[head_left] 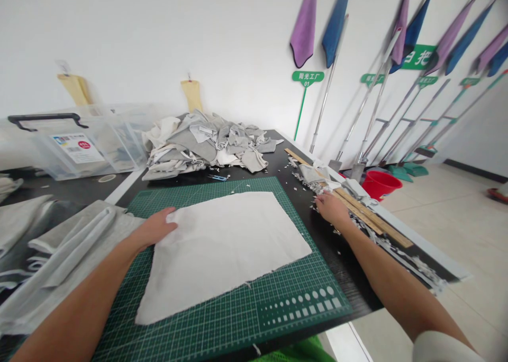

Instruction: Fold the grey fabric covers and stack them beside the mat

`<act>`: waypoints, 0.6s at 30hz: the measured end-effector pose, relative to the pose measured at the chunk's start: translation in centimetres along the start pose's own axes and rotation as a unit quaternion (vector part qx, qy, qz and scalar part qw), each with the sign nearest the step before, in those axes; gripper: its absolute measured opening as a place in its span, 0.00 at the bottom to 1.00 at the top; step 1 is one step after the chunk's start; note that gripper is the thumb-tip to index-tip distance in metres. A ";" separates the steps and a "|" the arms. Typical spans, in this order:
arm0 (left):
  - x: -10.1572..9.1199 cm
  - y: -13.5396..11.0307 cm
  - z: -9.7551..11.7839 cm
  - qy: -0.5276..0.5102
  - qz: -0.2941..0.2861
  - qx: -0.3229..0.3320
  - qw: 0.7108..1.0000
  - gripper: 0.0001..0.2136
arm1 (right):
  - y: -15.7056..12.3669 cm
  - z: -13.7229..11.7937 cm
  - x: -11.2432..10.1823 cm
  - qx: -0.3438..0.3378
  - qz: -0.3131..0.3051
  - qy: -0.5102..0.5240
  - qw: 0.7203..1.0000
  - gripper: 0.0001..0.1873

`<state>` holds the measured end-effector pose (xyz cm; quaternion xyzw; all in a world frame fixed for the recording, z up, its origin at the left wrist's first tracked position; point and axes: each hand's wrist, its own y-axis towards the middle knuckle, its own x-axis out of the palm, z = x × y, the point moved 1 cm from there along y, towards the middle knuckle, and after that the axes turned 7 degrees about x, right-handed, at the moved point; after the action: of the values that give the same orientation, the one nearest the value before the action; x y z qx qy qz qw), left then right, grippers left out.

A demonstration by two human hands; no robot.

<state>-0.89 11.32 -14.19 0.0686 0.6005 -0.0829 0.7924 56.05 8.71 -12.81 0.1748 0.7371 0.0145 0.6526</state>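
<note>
A white piece of cloth (pixel 234 240) with frayed edges lies spread on a green cutting mat (pixel 305 298). My left hand (pixel 156 227) is at its upper left corner, thumb on top of the fabric and part of the fingers hidden. Off the mat's right side, my right hand (pixel 331 208) is at the strip of fabric scraps (pixel 305 179), fingertips drawn together. Whatever may be between those fingertips is too small to make out. A small blue cutter (pixel 217 178) lies just beyond the mat's far edge.
A heap of grey and white cloths (pixel 206 139) is at the back, beside a clear plastic box (pixel 95 139). Folded grey cloths (pixel 75 235) lie at left. Wooden rulers (pixel 369 216) run along the table's right edge. A red bucket (pixel 379 184) stands on the floor beyond.
</note>
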 end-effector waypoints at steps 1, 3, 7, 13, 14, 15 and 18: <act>0.0 0.0 0.0 0.002 0.001 0.000 1.000 0.31 | 0.1 0.1 0.0 0.002 -0.002 0.005 1.000 0.17; 0.1 0.0 -0.1 0.007 0.001 0.003 1.000 0.31 | 0.1 0.2 0.0 0.008 -0.008 0.015 1.000 0.18; 0.1 0.0 -0.1 0.011 0.010 0.012 1.000 0.31 | 0.2 0.4 0.1 0.019 -0.004 0.032 0.999 0.20; 0.1 0.0 -0.1 -0.004 0.010 0.007 1.000 0.30 | 0.5 0.7 0.6 0.022 0.020 0.052 0.998 0.16; 0.1 0.0 -0.1 -0.005 0.007 0.005 1.000 0.30 | 0.6 0.8 0.7 0.021 0.022 0.059 0.998 0.16; 0.1 0.0 -0.1 -0.003 0.003 0.004 1.000 0.30 | 0.6 0.8 0.8 0.019 0.023 0.065 0.997 0.17; 0.2 0.1 -0.3 0.003 -0.006 0.005 1.000 0.31 | 0.7 1.0 1.1 0.003 0.032 0.077 0.996 0.17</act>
<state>-1.11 11.48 -14.43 0.0697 0.6032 -0.0904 0.7894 57.07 9.51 -13.84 0.1989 0.7795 0.0468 0.5922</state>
